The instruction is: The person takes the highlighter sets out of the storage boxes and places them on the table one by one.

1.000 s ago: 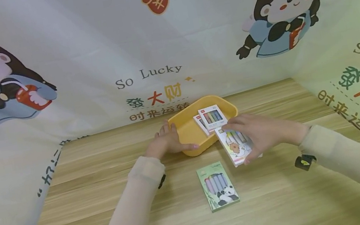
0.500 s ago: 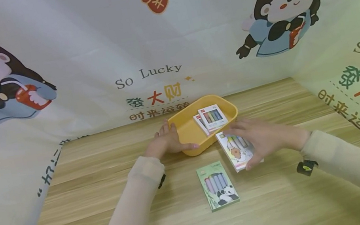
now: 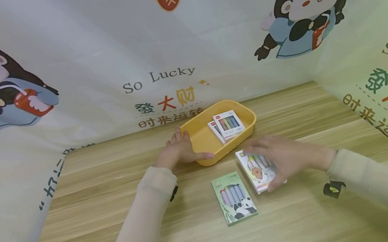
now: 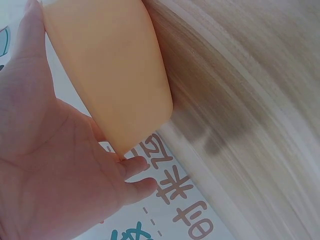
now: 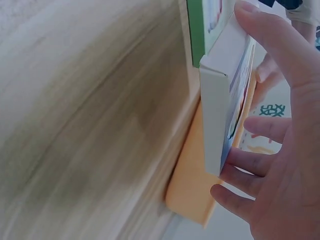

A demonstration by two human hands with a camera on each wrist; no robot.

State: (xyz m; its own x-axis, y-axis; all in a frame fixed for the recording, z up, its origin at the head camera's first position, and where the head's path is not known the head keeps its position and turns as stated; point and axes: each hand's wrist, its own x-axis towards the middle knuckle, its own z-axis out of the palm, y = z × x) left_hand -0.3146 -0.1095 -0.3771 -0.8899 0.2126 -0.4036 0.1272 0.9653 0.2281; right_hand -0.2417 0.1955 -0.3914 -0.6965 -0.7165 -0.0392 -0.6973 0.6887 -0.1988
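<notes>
My right hand (image 3: 290, 156) pinches a flat white box with coloured pens and a brown cartoon animal (image 3: 257, 168) on its front. In the right wrist view, the thumb is at one end of this white box (image 5: 215, 120) and fingertips are at the other. A green panda box with pastel pens (image 3: 235, 198) lies flat just left of it. At the back, my left hand (image 3: 179, 149) holds the left end of a yellow basket (image 3: 231, 146), thumb along its front rim. Two small white boxes of coloured sticks (image 3: 229, 124) overlap inside the basket.
The wood-grain table (image 3: 113, 195) meets a printed white cloth (image 3: 99, 68) behind the basket and on both sides. A dark wrist strap with a small tag (image 3: 333, 188) hangs below the right sleeve.
My right hand has drawn the white box back from the basket's front rim, toward the person and beside the green box. The left hand and basket have stayed in place.
</notes>
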